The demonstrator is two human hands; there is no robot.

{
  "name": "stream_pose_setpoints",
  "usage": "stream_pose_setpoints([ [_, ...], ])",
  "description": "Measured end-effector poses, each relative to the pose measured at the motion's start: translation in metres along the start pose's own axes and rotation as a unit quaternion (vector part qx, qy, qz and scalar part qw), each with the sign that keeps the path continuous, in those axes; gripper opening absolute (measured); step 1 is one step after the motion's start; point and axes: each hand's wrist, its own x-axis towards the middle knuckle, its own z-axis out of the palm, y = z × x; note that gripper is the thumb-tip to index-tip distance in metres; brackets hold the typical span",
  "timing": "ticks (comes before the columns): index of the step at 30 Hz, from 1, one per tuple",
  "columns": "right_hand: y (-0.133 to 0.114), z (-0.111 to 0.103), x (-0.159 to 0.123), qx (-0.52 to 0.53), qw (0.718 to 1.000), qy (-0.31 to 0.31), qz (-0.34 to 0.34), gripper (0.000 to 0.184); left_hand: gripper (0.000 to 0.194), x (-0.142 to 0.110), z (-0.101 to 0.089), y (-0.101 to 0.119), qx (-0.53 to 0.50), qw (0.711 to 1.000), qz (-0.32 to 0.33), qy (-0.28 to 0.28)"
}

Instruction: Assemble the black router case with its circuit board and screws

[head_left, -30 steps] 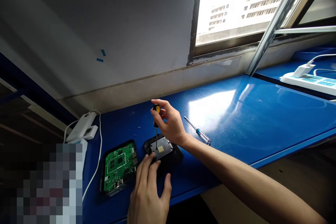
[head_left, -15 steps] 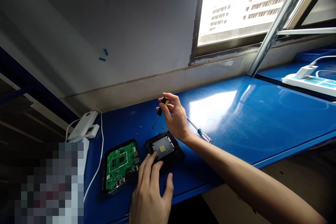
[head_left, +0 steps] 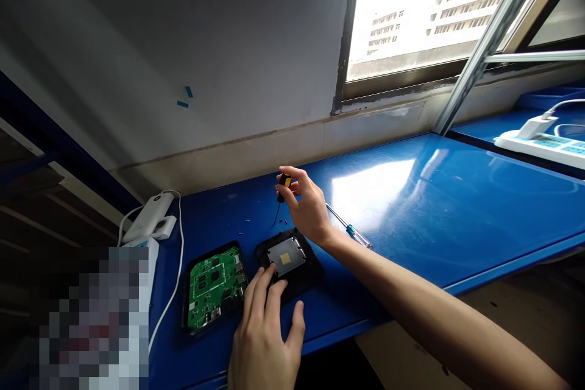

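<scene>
My right hand (head_left: 307,201) grips a small black-and-yellow screwdriver (head_left: 284,185) by its handle, the thin shaft pointing down. Its tip is near the blue tabletop, behind a black plastic cover (head_left: 305,273), with small dark screws (head_left: 283,221) close by. That cover carries a metal plate (head_left: 292,251) with a pale square pad. My left hand (head_left: 267,329) lies with fingers spread, fingertips on the cover's near left edge. To its left, a green circuit board (head_left: 214,283) sits in a black case.
A second screwdriver (head_left: 354,231) with a clear blue handle lies right of my wrist. White adapters (head_left: 153,216) and a cable (head_left: 178,268) are at the left. A power strip (head_left: 543,141) stands far right, past a metal post (head_left: 484,42). The wall borders the table's back.
The screwdriver in my right hand has turned more upright, and its tip has moved slightly right, toward the small screws. My left hand keeps its place on the cover.
</scene>
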Motion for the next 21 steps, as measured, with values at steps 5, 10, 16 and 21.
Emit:
stream_pose_setpoints([
  [5,0.0,0.001,0.0,0.072,0.997,0.012,0.011,0.03,0.024,0.0,0.0,0.0,-0.013,1.0,-0.004,0.007],
  [10,-0.002,0.001,0.002,0.129,0.991,0.026,0.027,0.032,0.025,0.001,0.0,-0.001,-0.01,1.0,-0.005,-0.003],
  [16,-0.014,-0.023,0.019,-0.013,0.999,0.045,-0.001,0.037,0.022,-0.001,0.0,0.005,-0.02,0.999,-0.029,0.005],
  [21,-0.021,-0.051,0.026,-0.262,0.956,-0.109,0.069,0.033,0.017,-0.001,0.002,0.013,-0.041,0.997,-0.068,0.013],
])
